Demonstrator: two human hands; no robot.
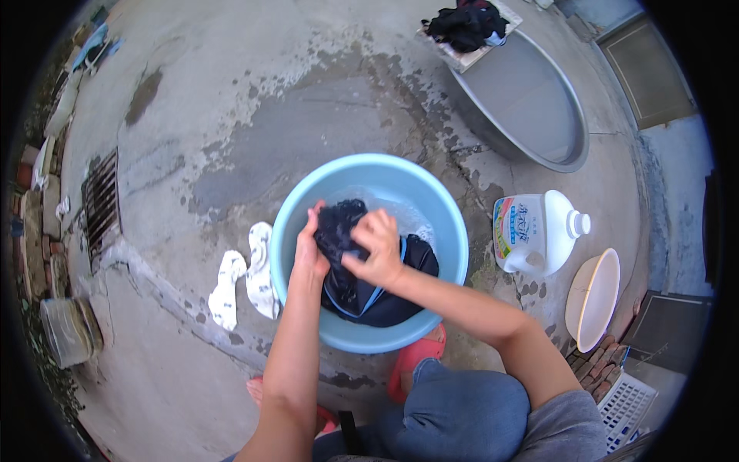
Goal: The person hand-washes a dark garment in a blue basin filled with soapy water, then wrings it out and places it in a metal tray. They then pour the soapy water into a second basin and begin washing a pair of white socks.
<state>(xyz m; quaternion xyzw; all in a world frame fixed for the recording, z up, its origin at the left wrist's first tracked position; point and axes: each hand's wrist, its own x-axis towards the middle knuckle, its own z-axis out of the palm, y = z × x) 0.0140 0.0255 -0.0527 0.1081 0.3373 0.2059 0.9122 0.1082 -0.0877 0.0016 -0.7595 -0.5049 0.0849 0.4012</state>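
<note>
A light blue plastic basin (369,341) stands on the concrete in front of me, with sudsy water (407,211) inside. My left hand (312,248) holds the left side of a bunched, wet black garment (342,222) over the basin. Curled over the right side of that cloth is my right hand (378,245), its thumb and fingertips against the fabric. Below my hands, dark fabric with blue piping (384,306) lies in the basin; whether it is all one garment cannot be told. Two white patterned socks (228,289) lie on the ground just left of the basin.
A white laundry detergent jug (537,231) lies at right, near a tilted cream basin (594,300). Farther back, a large metal tub (519,104) holds greyish water, with dark clothes (467,26) on a board across its rim. A drain grate (101,199) is at left.
</note>
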